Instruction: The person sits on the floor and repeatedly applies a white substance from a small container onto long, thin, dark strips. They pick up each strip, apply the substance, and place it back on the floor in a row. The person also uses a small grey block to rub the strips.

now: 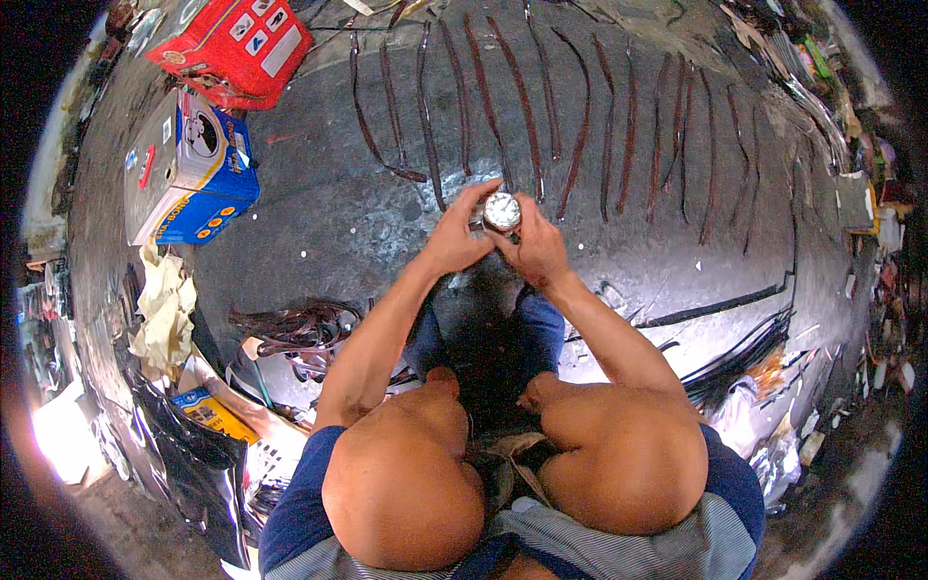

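Out in front of me, my left hand (458, 235) and my right hand (537, 247) grip a small round dial (503, 211) with a white face and a metal-looking rim. Whether it is a watch or a gauge cannot be made out. My fingers curl round it from both sides, and its underside is hidden. Just beyond it, several long, thin dark brown strips (527, 116) lie roughly side by side on the dark grey floor (300, 203). The lower end of one strip runs down close behind the dial.
At the far left stand a red box (232, 48) and a blue, yellow and grey box (208, 213). Crumpled cream paper (164, 309) and a heap of brown strips (300, 333) lie nearer. Black strips (744, 358) and clear plastic (739, 416) are to my right. My bare knees (401, 483) frame the front.
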Demonstrator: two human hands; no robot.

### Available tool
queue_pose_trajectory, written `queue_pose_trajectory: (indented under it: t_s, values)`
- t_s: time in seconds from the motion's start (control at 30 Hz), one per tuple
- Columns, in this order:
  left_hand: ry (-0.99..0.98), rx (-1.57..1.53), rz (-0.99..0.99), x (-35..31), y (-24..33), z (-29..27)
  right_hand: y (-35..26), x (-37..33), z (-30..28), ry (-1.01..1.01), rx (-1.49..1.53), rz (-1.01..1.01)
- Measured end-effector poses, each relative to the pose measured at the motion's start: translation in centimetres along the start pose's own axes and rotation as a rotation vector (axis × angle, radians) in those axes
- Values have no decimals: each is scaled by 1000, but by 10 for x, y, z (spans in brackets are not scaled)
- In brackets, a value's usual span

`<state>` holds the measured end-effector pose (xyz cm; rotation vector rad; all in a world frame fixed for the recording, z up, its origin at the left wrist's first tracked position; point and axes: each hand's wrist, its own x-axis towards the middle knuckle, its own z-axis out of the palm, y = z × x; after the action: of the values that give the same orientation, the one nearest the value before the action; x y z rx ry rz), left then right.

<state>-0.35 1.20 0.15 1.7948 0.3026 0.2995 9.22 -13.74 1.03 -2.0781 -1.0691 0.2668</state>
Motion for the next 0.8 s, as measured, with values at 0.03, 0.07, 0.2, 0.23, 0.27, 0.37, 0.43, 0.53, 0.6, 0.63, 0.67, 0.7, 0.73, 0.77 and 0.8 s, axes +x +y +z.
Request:
queue_pose_trajectory:
  t_s: [0.03,0.07,0.2,0.23,0.27,0.37,0.43,0.53,0.6,0.63,0.67,0.7,0.73,0.77,0.8]
  values:
    - [41,-78,66,-1,15,6,5,-2,-1,-11,29,14]
    - [43,-49,15,0,12,8,4,-3,-1,-26,62,23]
    - [92,-7,-84,1,3,10,21,3,-6,-115,246,176]
    - [89,-31,-92,0,5,10,41,3,1,-113,216,182]
    - [90,-50,-96,2,7,9,60,4,11,-108,190,183]
    - [92,-25,-79,2,7,11,79,9,24,-134,299,383]
    - [93,40,-95,0,6,11,84,8,31,-176,344,489]
    - [102,127,-114,3,14,15,98,8,37,-164,462,540]
    - [138,112,-51,5,12,18,92,10,35,-131,617,535]
    - [110,66,-58,4,4,19,90,8,33,-114,594,560]
    - [118,78,-60,2,3,19,78,9,25,-86,662,609]
    - [132,94,-59,-1,6,16,58,14,12,-58,733,649]
    - [133,100,-43,2,10,19,50,16,-5,-11,796,687]
    - [123,100,-61,5,11,22,52,14,-20,20,856,690]
    - [119,102,-86,4,11,23,44,14,-40,62,930,668]
